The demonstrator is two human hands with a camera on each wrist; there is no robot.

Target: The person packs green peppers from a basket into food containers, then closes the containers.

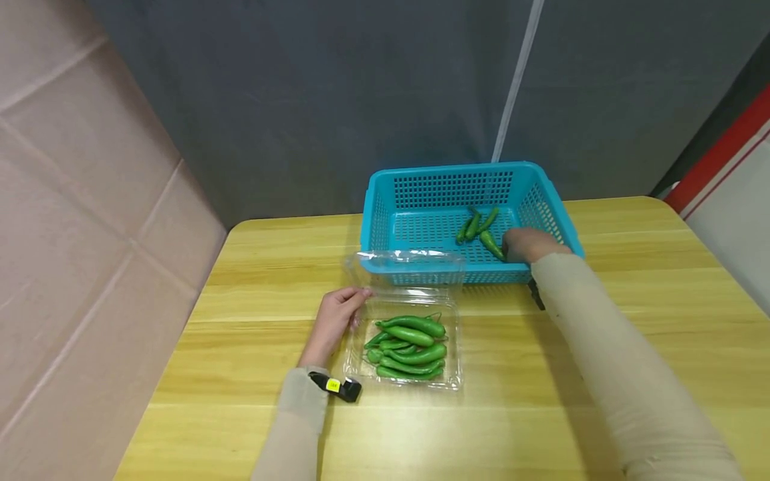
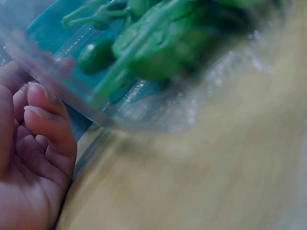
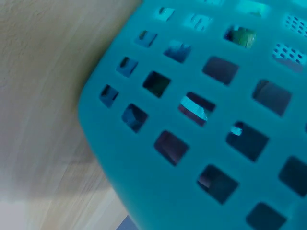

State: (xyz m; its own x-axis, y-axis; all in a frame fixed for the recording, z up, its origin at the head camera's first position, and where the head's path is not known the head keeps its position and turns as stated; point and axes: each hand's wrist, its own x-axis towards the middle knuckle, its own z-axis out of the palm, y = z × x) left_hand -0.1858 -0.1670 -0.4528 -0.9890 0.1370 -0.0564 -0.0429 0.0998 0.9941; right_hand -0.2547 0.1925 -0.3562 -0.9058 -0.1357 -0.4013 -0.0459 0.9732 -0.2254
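Note:
A clear plastic clamshell box (image 1: 454, 347) lies on the table with its lid folded back, the lid over the basket's front rim. Several long green peppers (image 1: 415, 354) fill its base. At the box's left side, near the hinge, my left hand (image 1: 337, 317) pinches the edge; in the left wrist view its fingers (image 2: 50, 127) are curled beside the clear wall. My right hand (image 1: 529, 244) reaches into the right front of a blue basket (image 1: 381, 184), close to a green pepper (image 1: 492, 245). Its fingertips are hidden, and the right wrist view shows mostly perforated basket wall (image 3: 144, 153).
A few more green peppers (image 1: 472, 227) lie on the basket's floor, right of its middle. Behind the wooden table (image 1: 240, 347) hangs a dark grey cloth (image 1: 337, 107). A pale panelled surface (image 1: 90, 234) stands along the left.

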